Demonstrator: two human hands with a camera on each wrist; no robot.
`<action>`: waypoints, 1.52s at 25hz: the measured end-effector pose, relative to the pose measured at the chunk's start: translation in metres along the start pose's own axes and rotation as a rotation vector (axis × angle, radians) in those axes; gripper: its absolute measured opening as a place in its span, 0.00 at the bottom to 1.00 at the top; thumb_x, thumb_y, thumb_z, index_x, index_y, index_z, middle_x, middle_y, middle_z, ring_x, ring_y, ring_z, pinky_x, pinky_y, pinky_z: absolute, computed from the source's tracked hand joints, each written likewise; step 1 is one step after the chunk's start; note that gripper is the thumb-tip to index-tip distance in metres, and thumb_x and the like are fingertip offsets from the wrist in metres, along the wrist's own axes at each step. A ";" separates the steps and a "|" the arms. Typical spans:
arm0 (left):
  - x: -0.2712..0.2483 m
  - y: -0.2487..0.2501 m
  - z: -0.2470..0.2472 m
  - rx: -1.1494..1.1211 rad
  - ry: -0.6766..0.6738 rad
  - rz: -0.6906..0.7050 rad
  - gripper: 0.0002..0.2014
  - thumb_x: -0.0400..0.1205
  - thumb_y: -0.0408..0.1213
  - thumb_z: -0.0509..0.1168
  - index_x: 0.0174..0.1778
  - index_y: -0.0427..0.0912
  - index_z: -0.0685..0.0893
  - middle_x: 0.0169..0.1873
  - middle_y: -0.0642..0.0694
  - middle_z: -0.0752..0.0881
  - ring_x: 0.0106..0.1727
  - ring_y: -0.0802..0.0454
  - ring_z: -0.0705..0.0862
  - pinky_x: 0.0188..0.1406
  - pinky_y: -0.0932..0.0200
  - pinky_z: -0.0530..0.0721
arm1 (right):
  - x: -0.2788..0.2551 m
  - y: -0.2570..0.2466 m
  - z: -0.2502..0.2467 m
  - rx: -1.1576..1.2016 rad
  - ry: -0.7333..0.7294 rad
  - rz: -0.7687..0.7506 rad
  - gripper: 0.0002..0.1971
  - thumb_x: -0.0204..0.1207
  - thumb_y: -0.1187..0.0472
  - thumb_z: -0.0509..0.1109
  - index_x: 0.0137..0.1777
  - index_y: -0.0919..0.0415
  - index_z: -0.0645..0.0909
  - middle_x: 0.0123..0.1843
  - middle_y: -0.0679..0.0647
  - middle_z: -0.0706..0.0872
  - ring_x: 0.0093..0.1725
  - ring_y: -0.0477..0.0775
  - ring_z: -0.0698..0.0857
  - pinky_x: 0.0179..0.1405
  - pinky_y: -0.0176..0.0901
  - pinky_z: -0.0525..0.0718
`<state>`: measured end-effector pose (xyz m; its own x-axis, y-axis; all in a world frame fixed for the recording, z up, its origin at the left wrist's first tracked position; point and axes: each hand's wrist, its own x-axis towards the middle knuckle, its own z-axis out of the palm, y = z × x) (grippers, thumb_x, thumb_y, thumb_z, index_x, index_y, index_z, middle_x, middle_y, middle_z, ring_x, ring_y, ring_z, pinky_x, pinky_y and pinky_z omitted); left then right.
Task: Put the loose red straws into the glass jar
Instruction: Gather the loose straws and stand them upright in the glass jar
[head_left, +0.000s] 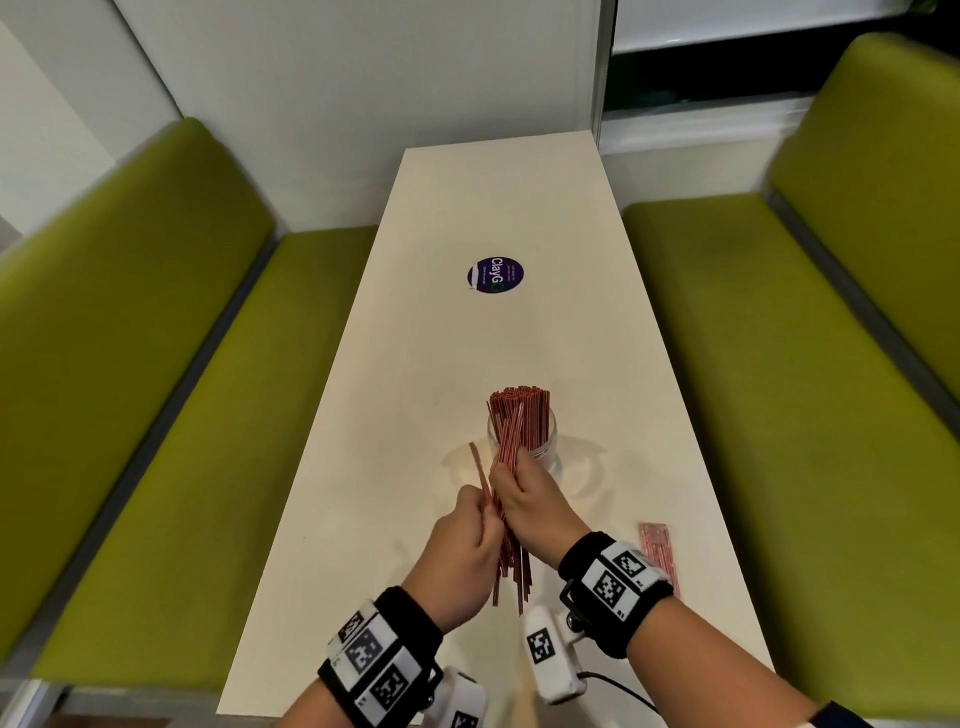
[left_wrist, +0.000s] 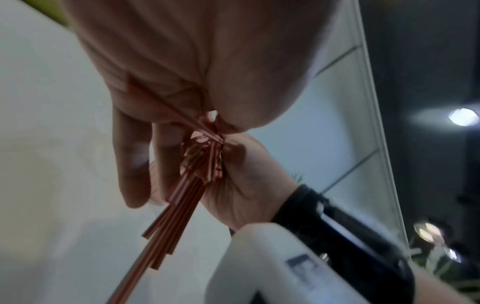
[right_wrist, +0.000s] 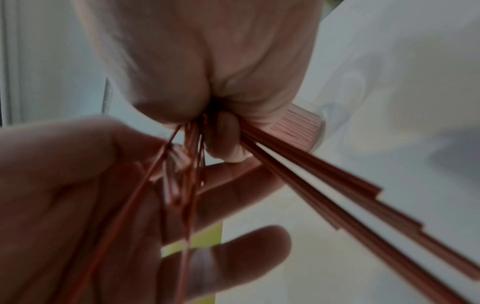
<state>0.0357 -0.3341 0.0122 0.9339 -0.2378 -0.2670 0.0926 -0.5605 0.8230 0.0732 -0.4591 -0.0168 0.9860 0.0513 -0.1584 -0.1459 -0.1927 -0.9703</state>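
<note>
The glass jar (head_left: 522, 448) stands mid-table, packed with upright red straws (head_left: 521, 410). Just in front of it my right hand (head_left: 503, 480) grips a bundle of loose red straws (head_left: 511, 569); their upper ends lean against the jar's mouth and their lower ends fan out below my fist. My left hand (head_left: 471, 501) touches the right one and pinches a few straws (head_left: 479, 475) that stick up left of the bundle. In the right wrist view my fist (right_wrist: 223, 115) is closed round the straws (right_wrist: 324, 181), with the jar (right_wrist: 298, 127) behind. The left wrist view shows straws (left_wrist: 182, 203) between both hands.
A flat pink packet of straws (head_left: 658, 556) lies on the cream table (head_left: 519, 338) near my right wrist. A round purple sticker (head_left: 494, 275) sits farther back. Green benches (head_left: 156, 415) flank the table on both sides.
</note>
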 end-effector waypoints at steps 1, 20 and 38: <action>0.001 0.001 0.000 0.072 -0.010 0.036 0.07 0.90 0.41 0.49 0.51 0.45 0.71 0.32 0.44 0.82 0.28 0.51 0.79 0.30 0.54 0.84 | 0.000 0.000 0.002 0.017 0.020 0.009 0.11 0.84 0.64 0.59 0.39 0.57 0.67 0.34 0.51 0.69 0.33 0.46 0.68 0.35 0.40 0.70; 0.007 0.027 0.012 0.632 -0.065 0.214 0.18 0.87 0.30 0.53 0.73 0.34 0.65 0.37 0.46 0.78 0.31 0.49 0.72 0.32 0.58 0.68 | 0.000 -0.001 -0.001 0.512 0.220 0.038 0.20 0.76 0.39 0.73 0.56 0.54 0.89 0.46 0.51 0.91 0.46 0.48 0.86 0.51 0.47 0.85; 0.014 -0.014 0.022 -0.136 -0.333 -0.020 0.21 0.79 0.56 0.69 0.62 0.48 0.80 0.44 0.53 0.85 0.39 0.60 0.83 0.41 0.62 0.81 | 0.001 -0.020 -0.029 0.465 0.444 -0.026 0.17 0.89 0.54 0.61 0.38 0.61 0.72 0.24 0.49 0.72 0.22 0.44 0.71 0.23 0.33 0.73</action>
<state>0.0394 -0.3472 -0.0139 0.7698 -0.4860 -0.4139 0.1754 -0.4623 0.8692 0.0794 -0.4839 0.0074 0.9146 -0.3793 -0.1401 -0.0429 0.2534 -0.9664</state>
